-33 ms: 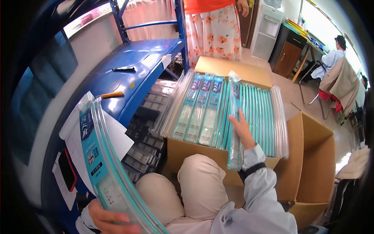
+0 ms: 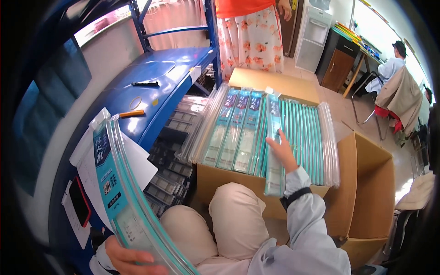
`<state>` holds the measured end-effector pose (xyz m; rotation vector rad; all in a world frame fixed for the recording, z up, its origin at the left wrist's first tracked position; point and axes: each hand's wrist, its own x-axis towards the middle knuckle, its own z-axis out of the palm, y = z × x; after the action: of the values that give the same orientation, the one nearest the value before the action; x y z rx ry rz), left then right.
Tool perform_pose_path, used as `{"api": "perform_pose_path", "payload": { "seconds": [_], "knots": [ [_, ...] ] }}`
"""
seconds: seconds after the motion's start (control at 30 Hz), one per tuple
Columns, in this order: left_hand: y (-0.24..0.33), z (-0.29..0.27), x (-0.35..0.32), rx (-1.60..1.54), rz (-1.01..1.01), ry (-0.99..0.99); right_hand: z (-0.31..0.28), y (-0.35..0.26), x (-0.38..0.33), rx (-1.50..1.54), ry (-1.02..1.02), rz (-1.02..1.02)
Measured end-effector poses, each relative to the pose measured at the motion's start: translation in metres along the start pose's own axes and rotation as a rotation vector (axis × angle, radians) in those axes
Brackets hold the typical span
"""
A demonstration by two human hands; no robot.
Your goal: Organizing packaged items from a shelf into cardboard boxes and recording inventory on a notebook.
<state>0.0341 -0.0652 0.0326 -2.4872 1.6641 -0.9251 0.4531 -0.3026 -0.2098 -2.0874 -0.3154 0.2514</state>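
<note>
My left hand (image 2: 128, 257) is closed around the lower part of long, flat clear plastic packages (image 2: 123, 201) with a teal and dark blue label, tilted at my left. More than one seems to be stacked there. At the middle right, my right hand (image 2: 284, 150) grips the edge of a narrow clear package (image 2: 273, 176), raised a little above the row. Below both stands an open cardboard box (image 2: 229, 176) packed with upright teal-edged packages (image 2: 300, 137). Several labelled ones (image 2: 238, 121) lie face up on its left side.
A blue metal table (image 2: 121, 89) holds a black marker (image 2: 145, 84), an orange cutter (image 2: 131, 113), papers (image 2: 137, 158) and a red-edged phone (image 2: 79, 200). An open cardboard box (image 2: 371, 183) stands at right. A person in a floral skirt (image 2: 251, 43) stands beyond; another sits far right.
The package in my right hand has turned its broad face more toward me and shifted slightly left. My left hand and its packages have barely moved.
</note>
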Motion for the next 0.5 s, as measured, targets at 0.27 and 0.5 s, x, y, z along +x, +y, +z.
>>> {"api": "perform_pose_path", "payload": {
  "seconds": [0.27, 0.5],
  "knots": [
    [-0.012, 0.004, 0.012, 0.059, -0.029, 0.033, 0.047, 0.075, 0.025, -0.215, 0.067, -0.044],
    [0.013, 0.002, -0.023, -0.052, -0.095, -0.029, 0.086, 0.035, -0.040, -0.390, 0.124, -0.259]
  ]
}}
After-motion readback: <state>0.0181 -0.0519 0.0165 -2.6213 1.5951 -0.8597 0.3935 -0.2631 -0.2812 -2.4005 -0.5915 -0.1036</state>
